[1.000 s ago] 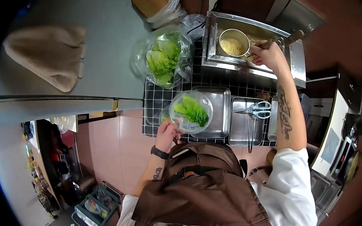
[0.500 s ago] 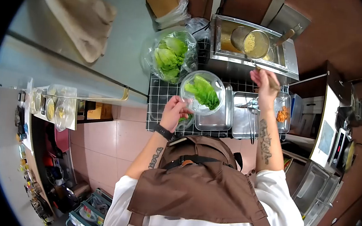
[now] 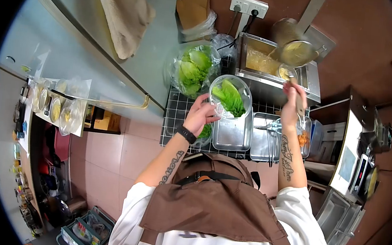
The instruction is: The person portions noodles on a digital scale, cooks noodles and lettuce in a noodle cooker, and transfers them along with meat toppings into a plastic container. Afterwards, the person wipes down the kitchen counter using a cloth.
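My left hand point(image 3: 202, 115) grips the rim of a clear round bowl point(image 3: 249, 91) with green lettuce point(image 3: 229, 98) in it, tilted over a metal tray. My right hand point(image 3: 295, 105) is closed round the wooden handle of a strainer point(image 3: 299, 54), raised above the right part of a metal cooker point(image 3: 275, 80). Pale yellow food shows in the blurred mesh. A second small strainer point(image 3: 286, 73) with yellow food sits in the cooker's liquid. Left of the cooker lies a plastic bag of lettuce point(image 3: 194, 70).
Metal trays point(image 3: 232, 134) stand on the tiled-pattern counter, one with blue-handled scissors point(image 3: 275, 125), another with orange pieces point(image 3: 303, 138). A second bowl of greens point(image 3: 206, 132) is by my left wrist. A beige towel point(image 3: 122, 16) hangs on the left.
The strainer in my right hand has risen out of the cooker, up and to the right. My left hand has brought the lettuce bowl rightward. The whole view has shifted.
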The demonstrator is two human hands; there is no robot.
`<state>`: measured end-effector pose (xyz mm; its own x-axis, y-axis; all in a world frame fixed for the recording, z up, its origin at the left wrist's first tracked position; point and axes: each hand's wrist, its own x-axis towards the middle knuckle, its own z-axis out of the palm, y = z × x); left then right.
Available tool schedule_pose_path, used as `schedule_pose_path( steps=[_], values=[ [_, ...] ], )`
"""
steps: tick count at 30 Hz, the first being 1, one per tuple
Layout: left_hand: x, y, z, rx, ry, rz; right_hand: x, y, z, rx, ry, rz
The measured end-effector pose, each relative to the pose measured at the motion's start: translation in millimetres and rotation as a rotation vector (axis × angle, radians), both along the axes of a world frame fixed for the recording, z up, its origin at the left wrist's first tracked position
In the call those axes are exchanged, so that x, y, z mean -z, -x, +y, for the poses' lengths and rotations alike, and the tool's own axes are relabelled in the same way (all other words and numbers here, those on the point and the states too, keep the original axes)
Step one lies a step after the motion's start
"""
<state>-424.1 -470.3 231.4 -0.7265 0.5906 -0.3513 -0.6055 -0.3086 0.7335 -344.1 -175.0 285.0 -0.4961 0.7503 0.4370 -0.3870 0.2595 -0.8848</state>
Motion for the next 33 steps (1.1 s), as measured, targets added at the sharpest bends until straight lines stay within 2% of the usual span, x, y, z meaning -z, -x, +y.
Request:
schedule_pose_path(
  steps=[3,6,8,10,13,15,16,19,22,23,24,27,30,33],
  values=[
    [-5.0,7.1,11.9,0.035,-0.005,0.041,-2.9,7.8,17.3,-0.098,0.259,-0.228],
    [-9.5,11.6,27.7,0.035,0.020,0.063,-12.6,-2.7,5.1,-0.063,0.214,-0.196],
    [-11.0,7.5,34.7,0.028,0.071,0.057,-0.2,-4.7,2.7,-0.020,0.137,-0.141],
    [-11.7,9.8,41.5,0.062,0.073,0.078,11.4,0.4,23.3,-0.124,0.103,-0.256],
    [-18.8,10.4,52.9,0.081,0.099,0.078,-18.5,2.7,34.8,-0.159,0.186,-0.309],
    [-16.6,13.1,59.1,0.084,0.097,0.082,-19.0,-3.7,24.2,-0.111,0.122,-0.258],
    [-15.8,14.0,62.4,0.089,0.096,0.083,0.1,-1.9,28.5,-0.126,0.135,-0.176],
    [-30.8,12.4,70.4,0.081,0.091,0.103,-11.3,2.4,40.8,-0.208,0.271,-0.302],
    [-28.5,18.3,77.3,0.070,0.099,0.131,-14.4,0.4,33.0,-0.145,0.092,-0.283],
    [-27.7,21.5,79.2,0.073,0.079,0.129,5.6,3.0,37.3,-0.113,0.050,-0.220],
    [-26.6,25.4,81.7,0.077,0.059,0.125,23.6,6.1,47.3,-0.077,-0.125,-0.249],
    [-36.9,29.5,91.2,0.061,0.072,0.123,-7.9,2.2,41.4,-0.085,-0.073,-0.346],
    [-47.5,39.2,102.1,0.042,0.036,0.132,-16.0,-13.9,24.7,0.040,-0.499,-0.306],
    [-64.4,47.5,111.0,0.039,-0.007,0.144,-31.5,-26.0,8.6,0.043,-0.767,-0.282]
  ],
)
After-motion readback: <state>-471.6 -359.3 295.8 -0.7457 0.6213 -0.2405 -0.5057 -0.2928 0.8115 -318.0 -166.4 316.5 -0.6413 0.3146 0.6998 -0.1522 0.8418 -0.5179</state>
